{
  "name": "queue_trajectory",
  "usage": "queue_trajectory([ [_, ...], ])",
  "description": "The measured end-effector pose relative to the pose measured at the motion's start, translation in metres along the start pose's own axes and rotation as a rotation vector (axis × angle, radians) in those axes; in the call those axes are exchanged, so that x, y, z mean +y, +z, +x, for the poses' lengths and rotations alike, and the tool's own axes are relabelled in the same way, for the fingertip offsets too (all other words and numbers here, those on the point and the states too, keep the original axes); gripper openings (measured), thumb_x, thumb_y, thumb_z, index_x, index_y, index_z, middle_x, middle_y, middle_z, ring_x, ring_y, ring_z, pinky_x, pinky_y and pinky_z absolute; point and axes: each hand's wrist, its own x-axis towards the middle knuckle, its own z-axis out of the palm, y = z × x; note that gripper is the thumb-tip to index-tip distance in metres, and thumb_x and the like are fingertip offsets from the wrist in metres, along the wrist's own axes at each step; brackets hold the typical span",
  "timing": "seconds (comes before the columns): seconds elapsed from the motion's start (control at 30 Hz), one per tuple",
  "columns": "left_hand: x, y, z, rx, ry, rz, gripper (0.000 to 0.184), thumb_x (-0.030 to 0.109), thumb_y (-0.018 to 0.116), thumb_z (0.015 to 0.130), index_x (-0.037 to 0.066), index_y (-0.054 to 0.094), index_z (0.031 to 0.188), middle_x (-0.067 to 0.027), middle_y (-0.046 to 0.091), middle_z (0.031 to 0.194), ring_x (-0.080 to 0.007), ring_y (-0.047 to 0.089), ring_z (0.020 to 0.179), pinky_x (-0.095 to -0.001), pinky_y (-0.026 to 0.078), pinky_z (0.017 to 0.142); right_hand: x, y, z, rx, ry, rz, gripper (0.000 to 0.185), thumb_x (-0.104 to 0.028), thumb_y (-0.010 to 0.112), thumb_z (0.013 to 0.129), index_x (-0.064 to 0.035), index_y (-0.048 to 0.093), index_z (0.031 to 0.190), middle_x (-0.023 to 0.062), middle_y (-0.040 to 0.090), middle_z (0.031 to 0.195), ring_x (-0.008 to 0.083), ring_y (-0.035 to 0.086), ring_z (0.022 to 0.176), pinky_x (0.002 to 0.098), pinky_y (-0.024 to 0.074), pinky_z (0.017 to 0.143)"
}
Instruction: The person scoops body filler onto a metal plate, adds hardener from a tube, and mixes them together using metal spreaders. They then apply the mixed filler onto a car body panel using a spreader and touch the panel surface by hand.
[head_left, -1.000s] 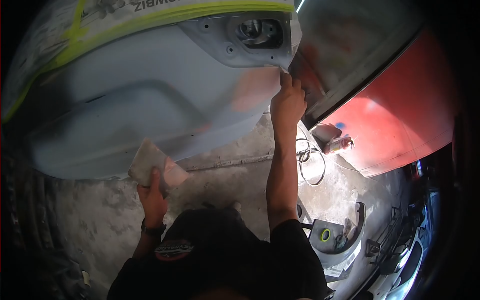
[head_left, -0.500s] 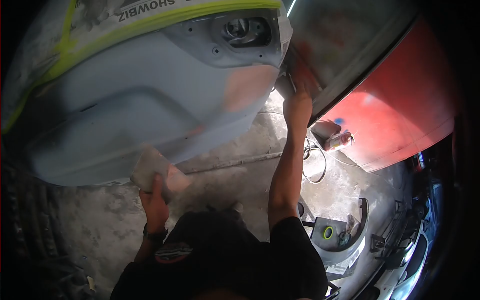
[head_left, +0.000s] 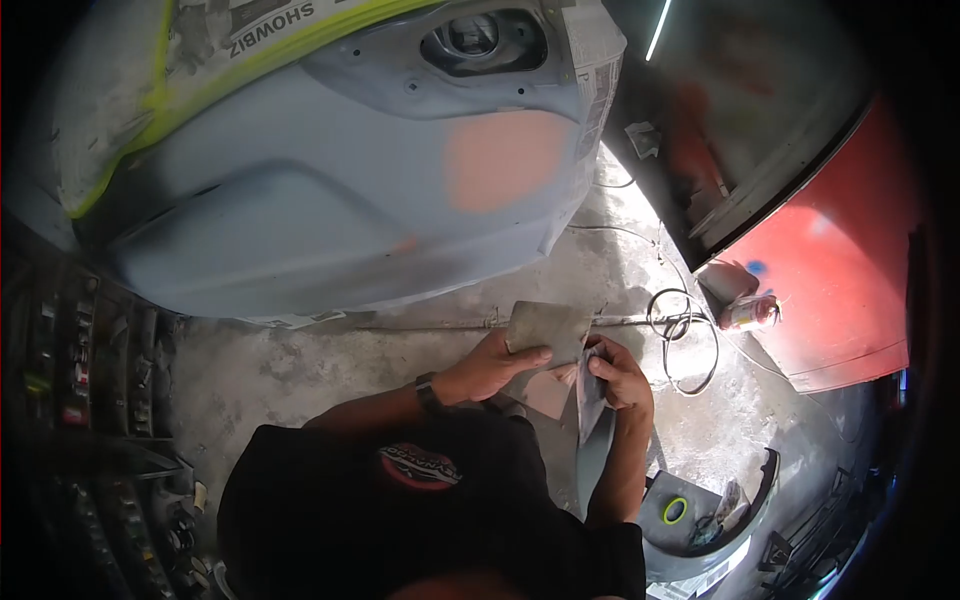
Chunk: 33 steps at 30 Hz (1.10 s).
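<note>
My left hand (head_left: 488, 366) is closed around a worn grey-tan sheet of sandpaper (head_left: 548, 322), its thumb laid across the face. My right hand (head_left: 622, 374) pinches a folded, darker sheet of sandpaper (head_left: 590, 398) between thumb and fingers, right beside the first one. Below the two hands shows a pinkish sheet (head_left: 548, 393); which hand bears it I cannot make out. In front is a grey-primed car door panel (head_left: 300, 215) with a pinkish-orange patch (head_left: 505, 158), apart from both hands.
Yellow-green tape and newspaper (head_left: 265, 30) mask the panel's upper edge. To the right stand a red panel (head_left: 840, 270) and a spray can (head_left: 748, 313) by a coiled hose (head_left: 680, 335). A tape roll (head_left: 675, 511) lies lower right. Shelves (head_left: 85, 350) line the left.
My right hand has come down from beside the red panel to meet my left hand. My left hand has moved right, away from the primed panel's lower edge, still with the sandpaper. The view has shifted.
</note>
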Motion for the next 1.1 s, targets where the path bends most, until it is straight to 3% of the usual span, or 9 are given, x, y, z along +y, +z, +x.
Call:
queue_trajectory([
  [0.07, 0.001, 0.025, 0.021, -0.043, 0.053, 0.012, 0.035, 0.017, 0.067, 0.101, -0.002, 0.061, 0.130, -0.0042, 0.067, 0.124, -0.0111, 0.060, 0.113, -0.0302, 0.050, 0.098, 0.005, -0.040, -0.024, 0.367, 0.066, -0.649, 0.050, -0.032, 0.083, 0.084, 0.0034, 0.065, 0.115, 0.0065, 0.070, 0.094, 0.0145, 0.064, 0.082, 0.0303, 0.0514, 0.075],
  [0.27, -0.024, 0.069, 0.078, -0.077, 0.024, 0.066, 0.037, 0.017, 0.066, 0.101, -0.001, 0.060, 0.133, -0.0036, 0.067, 0.123, -0.0102, 0.060, 0.112, -0.0300, 0.049, 0.099, -0.003, -0.102, -0.092, 0.899, -0.252, -0.160, 0.033, -0.019, 0.069, 0.096, 0.0038, 0.065, 0.120, 0.0142, 0.071, 0.111, 0.0207, 0.067, 0.097, 0.0347, 0.0537, 0.088],
  [0.43, -0.022, 0.083, 0.111, -0.015, -0.203, 0.343, 0.038, 0.020, 0.067, 0.100, -0.002, 0.061, 0.130, -0.0046, 0.069, 0.120, -0.0105, 0.061, 0.109, -0.0293, 0.049, 0.098, 0.010, -0.150, -0.084, 1.126, -0.274, 0.348, 0.045, -0.021, 0.065, 0.099, 0.0081, 0.057, 0.132, 0.0189, 0.066, 0.121, 0.0289, 0.066, 0.104, 0.0401, 0.0537, 0.090],
  [0.53, -0.050, 0.068, 0.144, 0.051, -0.114, 0.247, 0.035, 0.028, 0.067, 0.100, 0.000, 0.066, 0.119, -0.0016, 0.070, 0.107, -0.0069, 0.061, 0.094, -0.0265, 0.051, 0.081, 0.012, -0.183, -0.071, 1.114, -0.198, 0.451, 0.043, -0.020, 0.064, 0.099, 0.0093, 0.059, 0.131, 0.0195, 0.065, 0.123, 0.0288, 0.065, 0.108, 0.0398, 0.0522, 0.094],
  [0.63, -0.013, 0.073, 0.181, 0.013, -0.243, 0.300, 0.033, 0.032, 0.065, 0.101, 0.002, 0.067, 0.115, 0.0030, 0.066, 0.093, -0.0025, 0.051, 0.076, -0.0237, 0.040, 0.060, 0.057, -0.257, -0.076, 1.200, -0.188, -0.283, 0.039, -0.018, 0.059, 0.102, 0.0098, 0.060, 0.128, 0.0187, 0.066, 0.119, 0.0294, 0.062, 0.112, 0.0397, 0.0451, 0.105],
  [0.7, -0.009, 0.069, 0.210, -0.004, -0.203, 0.283, 0.032, 0.031, 0.064, 0.102, 0.002, 0.067, 0.116, 0.0040, 0.065, 0.092, -0.0018, 0.050, 0.075, -0.0234, 0.039, 0.060, 0.005, -0.250, -0.060, 0.846, -0.352, 0.585, 0.043, -0.020, 0.059, 0.101, 0.0065, 0.056, 0.135, 0.0196, 0.063, 0.124, 0.0312, 0.059, 0.117, 0.0444, 0.0409, 0.110],
  [0.87, 0.009, 0.074, 0.276, -0.007, 0.100, 0.093, 0.022, 0.018, 0.059, 0.105, -0.001, 0.066, 0.112, 0.0056, 0.061, 0.092, -0.0040, 0.050, 0.086, -0.0247, 0.044, 0.074, -0.043, -0.246, -0.026, 0.674, -0.449, 0.345, 0.045, -0.024, 0.068, 0.097, -0.0015, 0.058, 0.135, 0.0115, 0.063, 0.132, 0.0284, 0.056, 0.123, 0.0516, 0.0380, 0.109],
  [1.07, 0.000, 0.064, 0.338, 0.027, 0.220, 0.152, 0.025, 0.019, 0.061, 0.103, 0.000, 0.065, 0.118, 0.0013, 0.065, 0.102, -0.0067, 0.055, 0.094, -0.0268, 0.047, 0.081, -0.078, -0.264, 0.028, 0.367, -0.451, 0.268, 0.043, -0.020, 0.072, 0.092, 0.0000, 0.056, 0.127, 0.0124, 0.063, 0.114, 0.0260, 0.061, 0.102, 0.0408, 0.0481, 0.093],
  [1.1, 0.008, 0.068, 0.342, 0.071, 0.209, 0.146, 0.028, 0.023, 0.063, 0.102, 0.000, 0.065, 0.117, -0.0007, 0.065, 0.099, -0.0079, 0.055, 0.091, -0.0284, 0.048, 0.080, -0.080, -0.292, 0.038, -0.047, -0.475, 0.295, 0.048, -0.016, 0.065, 0.096, -0.0039, 0.051, 0.141, 0.0107, 0.062, 0.132, 0.0234, 0.058, 0.119, 0.0446, 0.0415, 0.106],
])
